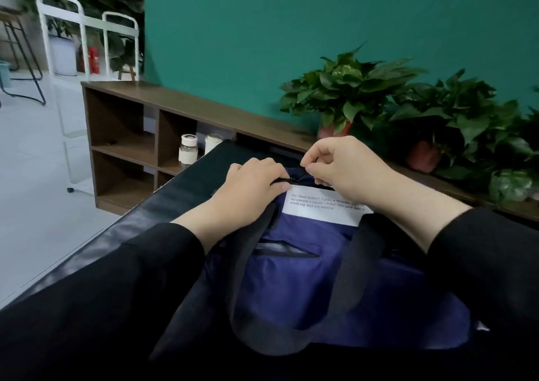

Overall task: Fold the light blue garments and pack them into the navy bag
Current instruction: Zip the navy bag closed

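The black table (175,182) stands by a green wall (291,30) with a brown shelf (125,123) and leafy plants (350,88); my navy bag (291,278) lies on it, long way side to side, top edge away from me; my left hand (250,188) pinches the black zipper (284,179) (its end is hidden); my right hand (344,164) curls its fingers, pinching the bag's top; my sleeves hide the bag's ends.

A white rectangular fabric label (323,208) sewn on the navy nylon bag (291,278) lies just below both hands, between the wrists. Small black capitals in three lines read roughly "THE HEMU QUALITY CLASS. A FASHION…", "NO LONGER A DOUBT ! WHAT YOU HAVE BAD…", "WHITE, THE WAS THE MIRACLE". The right forearm hides the ends of the upper lines.
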